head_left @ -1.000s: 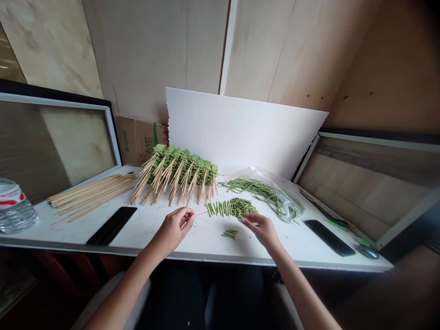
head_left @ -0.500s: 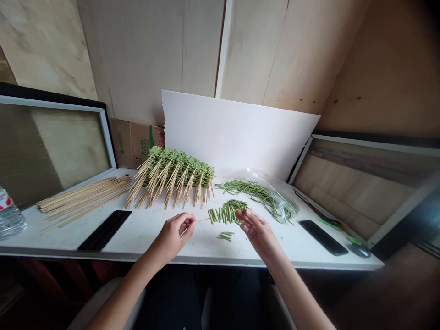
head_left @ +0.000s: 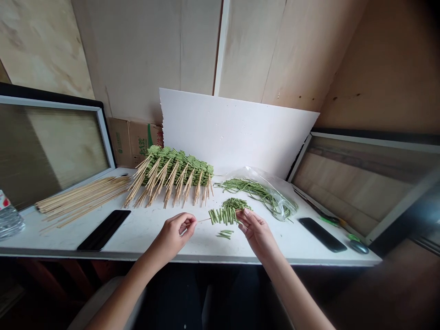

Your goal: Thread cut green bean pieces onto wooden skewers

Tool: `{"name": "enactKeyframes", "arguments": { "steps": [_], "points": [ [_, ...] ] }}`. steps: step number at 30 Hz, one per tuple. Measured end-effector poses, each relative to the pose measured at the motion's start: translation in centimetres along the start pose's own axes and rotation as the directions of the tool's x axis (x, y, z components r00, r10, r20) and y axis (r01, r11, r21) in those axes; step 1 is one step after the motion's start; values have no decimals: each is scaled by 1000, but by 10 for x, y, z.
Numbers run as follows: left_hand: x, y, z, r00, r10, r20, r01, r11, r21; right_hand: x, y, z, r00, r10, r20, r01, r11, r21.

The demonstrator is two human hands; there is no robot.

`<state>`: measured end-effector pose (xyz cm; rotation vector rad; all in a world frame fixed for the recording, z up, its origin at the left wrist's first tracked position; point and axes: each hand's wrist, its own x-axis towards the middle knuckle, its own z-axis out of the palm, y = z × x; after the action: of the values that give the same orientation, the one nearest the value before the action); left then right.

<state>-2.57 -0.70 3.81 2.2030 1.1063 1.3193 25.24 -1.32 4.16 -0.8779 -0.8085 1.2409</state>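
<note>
My left hand (head_left: 179,229) is closed around the bare end of a thin wooden skewer (head_left: 204,220). A row of cut green bean pieces (head_left: 222,216) is threaded crosswise on it, held level above the white table. At the other end, my right hand (head_left: 256,231) pinches the skewer's tip with thumb and forefinger, beside the last piece. Whether a loose piece is also between those fingertips is hidden. Below the skewer lie several loose bean pieces (head_left: 225,234). Just behind it is a small heap of cut beans (head_left: 237,203).
Loaded bean skewers (head_left: 182,167) are stacked at the back, sticks forward. Bare skewers (head_left: 82,197) lie left, near a black phone (head_left: 104,230) and a water bottle (head_left: 10,217). Long beans (head_left: 254,190) in a clear bag (head_left: 285,201), another phone (head_left: 322,234) and a mouse (head_left: 358,246) are right.
The right fingertips have shifted slightly at the skewer's end. The left hand keeps its hold, and the view has moved a little.
</note>
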Motion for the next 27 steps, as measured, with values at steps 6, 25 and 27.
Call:
{"name": "enactKeyframes", "arguments": {
  "steps": [6, 25, 27],
  "points": [
    [-1, -1, 1, 1000, -1, 3, 1, 1000, -6, -1, -1, 0, 1000, -12, 7, 12, 1000, -24],
    [-4, -2, 6, 998, 64, 17, -65, 997, 45, -4, 7, 3, 981, -172, -88, 161, 980, -118],
    [-5, -3, 6, 997, 72, 12, -72, 996, 48, -4, 10, 3, 980, -172, -95, 160, 979, -122]
  ]
}}
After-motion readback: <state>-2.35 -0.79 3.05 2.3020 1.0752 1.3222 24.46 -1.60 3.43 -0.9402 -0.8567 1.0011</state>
